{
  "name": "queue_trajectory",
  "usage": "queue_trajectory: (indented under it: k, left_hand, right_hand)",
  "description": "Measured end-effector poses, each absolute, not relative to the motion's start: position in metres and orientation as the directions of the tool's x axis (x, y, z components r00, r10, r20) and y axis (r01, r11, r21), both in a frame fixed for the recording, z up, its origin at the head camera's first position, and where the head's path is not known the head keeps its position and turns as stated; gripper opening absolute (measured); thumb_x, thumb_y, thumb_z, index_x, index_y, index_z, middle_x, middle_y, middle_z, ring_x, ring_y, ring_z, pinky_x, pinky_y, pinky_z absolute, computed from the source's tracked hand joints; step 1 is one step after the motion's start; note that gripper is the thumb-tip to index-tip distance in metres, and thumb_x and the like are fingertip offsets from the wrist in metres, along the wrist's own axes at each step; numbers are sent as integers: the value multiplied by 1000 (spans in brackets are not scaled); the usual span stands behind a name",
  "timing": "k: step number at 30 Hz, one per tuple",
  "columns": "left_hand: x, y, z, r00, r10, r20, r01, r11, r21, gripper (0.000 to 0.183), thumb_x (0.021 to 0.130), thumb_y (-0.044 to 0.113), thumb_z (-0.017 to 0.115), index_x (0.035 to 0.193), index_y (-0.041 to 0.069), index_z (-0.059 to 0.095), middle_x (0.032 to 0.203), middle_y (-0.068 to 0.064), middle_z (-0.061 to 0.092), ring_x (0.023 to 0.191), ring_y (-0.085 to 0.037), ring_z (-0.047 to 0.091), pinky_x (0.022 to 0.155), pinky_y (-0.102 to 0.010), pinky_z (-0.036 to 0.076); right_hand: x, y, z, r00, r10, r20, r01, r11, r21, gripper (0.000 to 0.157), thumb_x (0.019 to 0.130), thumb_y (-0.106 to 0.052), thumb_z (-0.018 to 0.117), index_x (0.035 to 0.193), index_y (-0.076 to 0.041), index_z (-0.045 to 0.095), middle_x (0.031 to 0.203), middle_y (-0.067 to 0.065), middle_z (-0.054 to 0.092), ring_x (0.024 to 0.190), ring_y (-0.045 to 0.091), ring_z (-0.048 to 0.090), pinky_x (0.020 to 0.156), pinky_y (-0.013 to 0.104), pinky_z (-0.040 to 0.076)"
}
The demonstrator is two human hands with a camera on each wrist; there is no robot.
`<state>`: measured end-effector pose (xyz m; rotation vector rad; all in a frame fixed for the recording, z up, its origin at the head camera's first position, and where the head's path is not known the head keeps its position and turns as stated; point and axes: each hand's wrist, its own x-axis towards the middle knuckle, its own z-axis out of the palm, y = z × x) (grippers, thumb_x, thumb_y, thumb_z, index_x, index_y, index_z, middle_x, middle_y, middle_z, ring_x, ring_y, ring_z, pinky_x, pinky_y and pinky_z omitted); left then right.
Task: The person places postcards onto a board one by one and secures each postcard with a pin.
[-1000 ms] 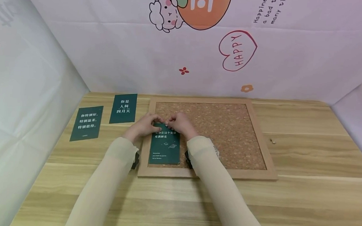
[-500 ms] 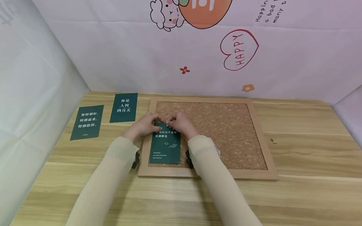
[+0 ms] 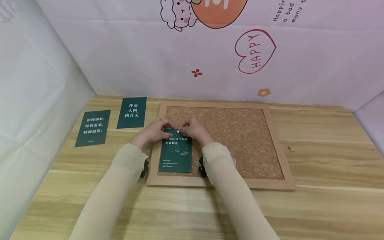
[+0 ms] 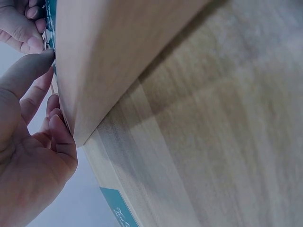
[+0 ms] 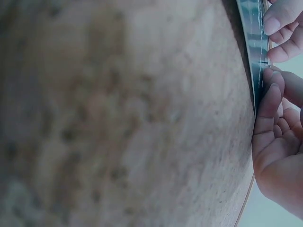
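A dark green card (image 3: 175,159) with white print lies on the left part of the wood-framed cork board (image 3: 237,141). At the card's top edge my right hand (image 3: 194,130) pinches a push pin (image 3: 178,131), tiny and shiny, mostly covered by the fingertips. My left hand (image 3: 153,133) holds the card down, its thumb lying on the upper left corner and its other fingers around the top edge. In the left wrist view the left thumb (image 4: 28,71) is stretched out against the card. The right wrist view has both hands' fingertips meeting close together at the card.
Two more green cards lie on the wooden table left of the board, one nearer (image 3: 92,128) and one farther back (image 3: 131,112). Several small metallic pieces (image 3: 290,149) lie right of the board. White printed cloth (image 3: 133,57) walls off the back and sides.
Both hands keep their places at the card's top edge, with only slight finger movement at the pin. The whole head view has shifted a little.
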<state>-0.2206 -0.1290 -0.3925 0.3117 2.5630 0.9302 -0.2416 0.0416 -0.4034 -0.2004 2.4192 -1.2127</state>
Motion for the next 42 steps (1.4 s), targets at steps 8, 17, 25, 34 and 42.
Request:
queue_trajectory:
  k: [8,17,25,34,42]
  left_hand:
    - [-221,-129,-392,-896,341,-285,74,748,660,31,93,10,60,123,1,57,130,-21,43,111,-31,41,101,-46,36]
    - [-222,-129,-393,-900,338,-277,78,747,660,30,92,10,61,121,1,57,127,-21,44,110,-31,43,101,-46,36]
    - [-222,-130,-393,-900,337,-277,78,749,658,30,92,10,61,121,2,57,126,-21,44,109,-30,43,100,-46,37]
    - [-223,-130,-394,-901,330,-281,68,747,662,31,92,10,61,121,2,57,127,-20,44,111,-31,43,102,-46,36]
    - [-223,-129,-394,-904,324,-280,60,743,666,30,91,9,61,121,2,58,126,-19,44,110,-30,44,102,-45,36]
  right_hand:
    - [-242,42,-403,-900,-307,-309,62,612,-788,18,96,-12,56,100,0,69,82,5,58,71,12,52,62,21,43]
    - [-241,41,-402,-903,-298,-310,67,615,-786,18,96,-13,56,100,-1,69,83,6,59,71,13,53,63,21,44]
    - [-241,41,-401,-906,-293,-305,56,632,-773,18,96,-13,57,99,-1,70,82,5,59,71,12,53,62,21,44]
    - [-242,41,-400,-903,-289,-318,59,649,-759,18,96,-15,57,99,-3,70,80,4,58,71,13,53,62,21,44]
    - [-241,39,-400,-906,-283,-316,62,650,-758,18,96,-15,58,99,-3,70,82,5,59,71,13,54,62,21,44]
